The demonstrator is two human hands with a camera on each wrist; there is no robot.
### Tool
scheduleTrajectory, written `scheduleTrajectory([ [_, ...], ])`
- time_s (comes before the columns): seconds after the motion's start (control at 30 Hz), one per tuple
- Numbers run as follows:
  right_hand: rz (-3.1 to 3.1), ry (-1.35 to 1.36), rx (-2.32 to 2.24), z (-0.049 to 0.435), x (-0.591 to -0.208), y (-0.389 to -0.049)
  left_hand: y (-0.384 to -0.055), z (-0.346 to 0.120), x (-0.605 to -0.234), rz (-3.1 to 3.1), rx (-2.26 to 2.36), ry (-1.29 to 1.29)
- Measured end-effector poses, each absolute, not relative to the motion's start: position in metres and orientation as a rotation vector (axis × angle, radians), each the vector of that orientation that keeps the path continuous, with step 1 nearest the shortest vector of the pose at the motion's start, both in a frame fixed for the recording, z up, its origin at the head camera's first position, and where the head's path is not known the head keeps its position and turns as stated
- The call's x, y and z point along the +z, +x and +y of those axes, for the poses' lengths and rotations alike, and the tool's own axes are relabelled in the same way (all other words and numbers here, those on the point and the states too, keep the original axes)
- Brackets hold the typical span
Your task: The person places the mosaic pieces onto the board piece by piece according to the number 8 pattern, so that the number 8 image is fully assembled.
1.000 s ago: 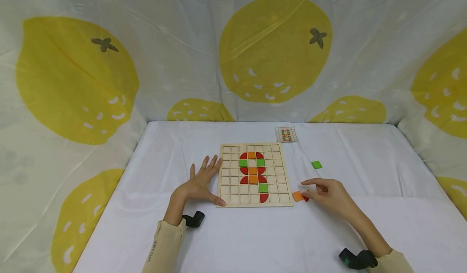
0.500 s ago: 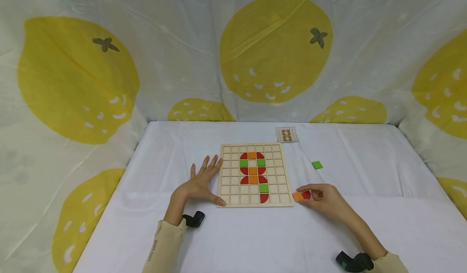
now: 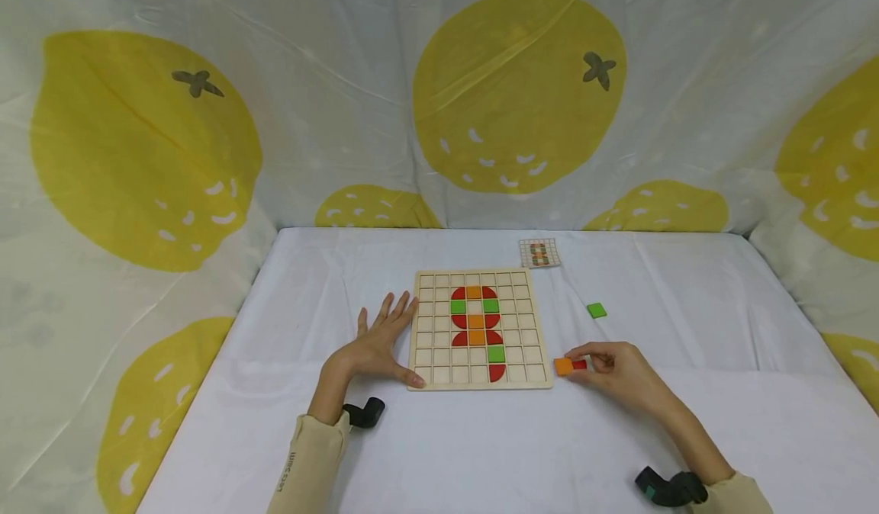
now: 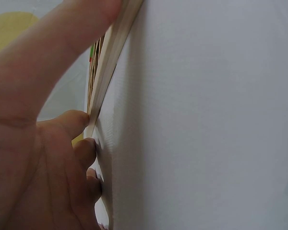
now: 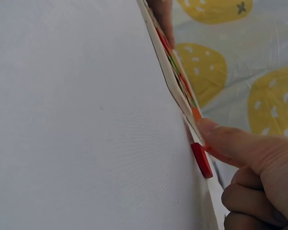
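Observation:
A wooden grid board (image 3: 439,373) lies in front of me, with red, green and orange tiles set in several cells. My left hand (image 3: 374,350) rests spread along its left edge, thumb at the near corner. In the left wrist view the thumb (image 4: 62,43) lies against the board's side (image 4: 105,67). Just right of the board my right hand (image 3: 618,369) pinches an orange square tile (image 3: 563,367) between thumb and index finger. Close under those fingertips a red tile (image 5: 201,160) lies on the cloth, partly covered by the hand in the head view.
A green square tile (image 3: 597,310) lies on the white cloth right of the board. Behind the board's far right corner is a small pattern card (image 3: 539,253). Lemon-print fabric (image 3: 515,94) walls the table at the back and sides.
My right thumb and index finger have closed on the orange tile, which has shifted slightly right and turned. The left hand and board have stayed put.

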State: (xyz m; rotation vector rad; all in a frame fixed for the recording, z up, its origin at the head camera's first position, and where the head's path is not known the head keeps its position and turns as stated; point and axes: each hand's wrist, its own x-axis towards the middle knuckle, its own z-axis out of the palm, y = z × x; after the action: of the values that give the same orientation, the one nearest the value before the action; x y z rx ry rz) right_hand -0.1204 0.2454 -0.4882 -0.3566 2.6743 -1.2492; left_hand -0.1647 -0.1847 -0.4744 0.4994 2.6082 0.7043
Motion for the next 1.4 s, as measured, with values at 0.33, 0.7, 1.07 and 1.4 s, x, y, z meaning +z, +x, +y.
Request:
scheduleTrajectory([
  [0.33, 2.756, -0.412, -1.321, 0.227, -0.487, -0.125, -0.165, -0.185, -0.476, 2.614, 0.701, 0.494],
  [0.7, 2.668, -0.444, -1.379, 0.189, -0.487, -0.131, -0.165, -0.184, -0.475, 2.619, 0.687, 0.486],
  [1.07, 2.593, -0.47, -1.409, 0.155, -0.489, -0.127, -0.165, -0.184, -0.475, 2.621, 0.682, 0.483],
  [1.4, 2.573, -0.456, -1.379, 0.137, -0.489, -0.122, -0.165, -0.183, -0.475, 2.619, 0.682, 0.479],
])
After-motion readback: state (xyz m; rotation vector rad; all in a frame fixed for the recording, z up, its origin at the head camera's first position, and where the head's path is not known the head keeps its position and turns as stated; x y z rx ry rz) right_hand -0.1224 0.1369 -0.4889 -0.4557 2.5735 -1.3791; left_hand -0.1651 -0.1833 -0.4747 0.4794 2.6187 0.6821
